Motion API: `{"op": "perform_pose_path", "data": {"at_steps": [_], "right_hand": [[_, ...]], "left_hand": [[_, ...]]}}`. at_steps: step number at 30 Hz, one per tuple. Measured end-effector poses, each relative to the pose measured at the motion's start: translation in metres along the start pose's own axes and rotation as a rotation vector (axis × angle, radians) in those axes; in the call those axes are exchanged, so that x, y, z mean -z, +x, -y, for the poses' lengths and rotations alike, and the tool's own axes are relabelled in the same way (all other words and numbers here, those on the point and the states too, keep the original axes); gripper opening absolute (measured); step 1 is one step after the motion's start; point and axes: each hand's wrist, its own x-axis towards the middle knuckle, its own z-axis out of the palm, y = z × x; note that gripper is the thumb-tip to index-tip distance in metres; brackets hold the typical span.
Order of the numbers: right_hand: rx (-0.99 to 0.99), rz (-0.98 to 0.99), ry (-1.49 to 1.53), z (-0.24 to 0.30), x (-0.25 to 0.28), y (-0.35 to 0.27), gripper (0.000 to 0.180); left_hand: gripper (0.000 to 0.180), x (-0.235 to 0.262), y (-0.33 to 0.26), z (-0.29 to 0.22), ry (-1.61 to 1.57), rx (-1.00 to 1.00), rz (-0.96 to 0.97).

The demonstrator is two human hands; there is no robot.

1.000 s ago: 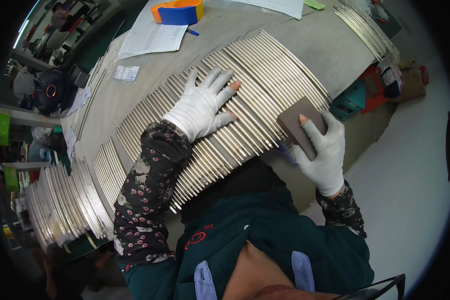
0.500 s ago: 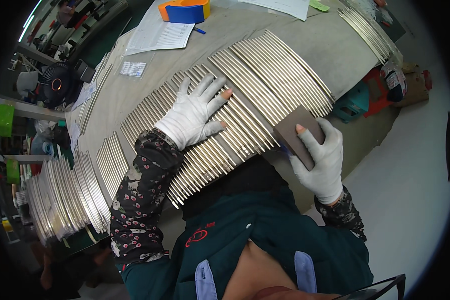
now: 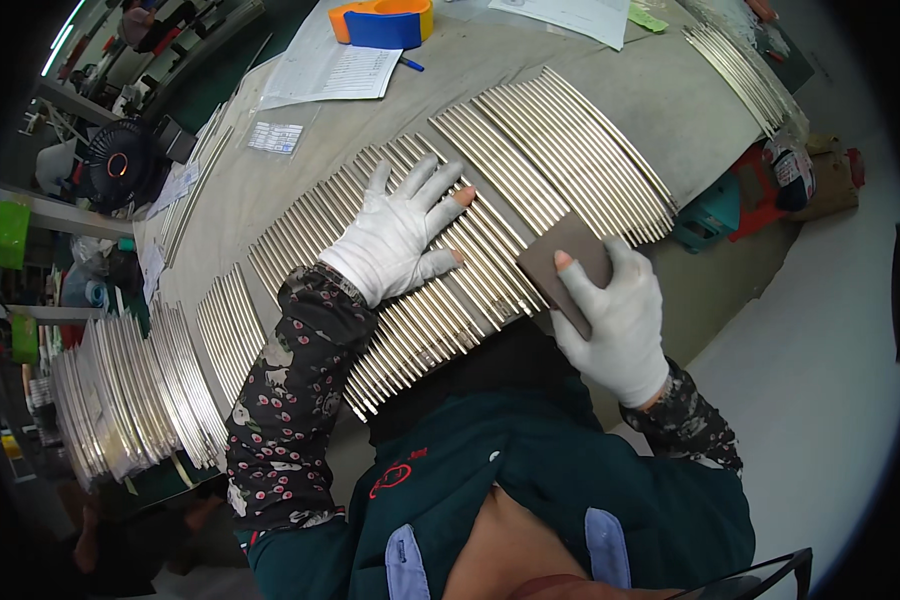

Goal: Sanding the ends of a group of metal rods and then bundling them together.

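Observation:
My left hand [image 3: 395, 238], in a white glove with some bare fingertips, lies flat with fingers spread on a row of thin metal rods [image 3: 315, 218]. The rods are set side by side, their near ends at the table's front edge. In my right hand [image 3: 622, 335], also gloved, is a grey-brown block that looks like a sanding sponge [image 3: 562, 262], gripped by its sides. The block covers the near ends of some rods to the right of my left hand. Its underside is hidden. Further right lies another group of rods [image 3: 580, 150].
More rod bundles lie at the left [image 3: 120, 400] and far right [image 3: 735, 80]. Papers [image 3: 345, 75], a blue pen [image 3: 411, 64] and an orange and blue tape dispenser [image 3: 382, 25] are at the back. A teal stool [image 3: 708, 215] stands below the right edge, a fan [image 3: 120, 165] far left.
My right hand has moved left with the block, which now sits further over the rods' near ends. My left hand stays on the same rods; the whole view has shifted slightly.

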Motion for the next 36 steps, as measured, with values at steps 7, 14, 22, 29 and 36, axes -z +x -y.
{"op": "perform_pose_path", "data": {"at_steps": [7, 14, 22, 29, 36], "right_hand": [[-0.050, -0.054, -0.053, 0.010, -0.012, 0.023, 0.053], [-0.046, -0.037, 0.011, -0.008, 0.014, -0.028, 0.057], [-0.062, -0.026, -0.011, 0.015, -0.005, 0.017, 0.053], [-0.001, 0.009, 0.016, 0.007, 0.000, 0.003, 0.054], [0.029, -0.086, -0.074, 0.019, -0.017, 0.034, 0.051]], "left_hand": [[0.073, 0.004, 0.004, 0.000, 0.012, 0.015, 0.088], [0.073, 0.003, 0.001, -0.001, 0.018, 0.021, 0.074], [0.071, 0.005, 0.009, -0.008, 0.018, 0.018, 0.025], [0.073, 0.002, 0.000, -0.004, 0.012, 0.035, 0.031], [0.072, 0.000, 0.005, -0.002, 0.025, -0.006, 0.018]]}}
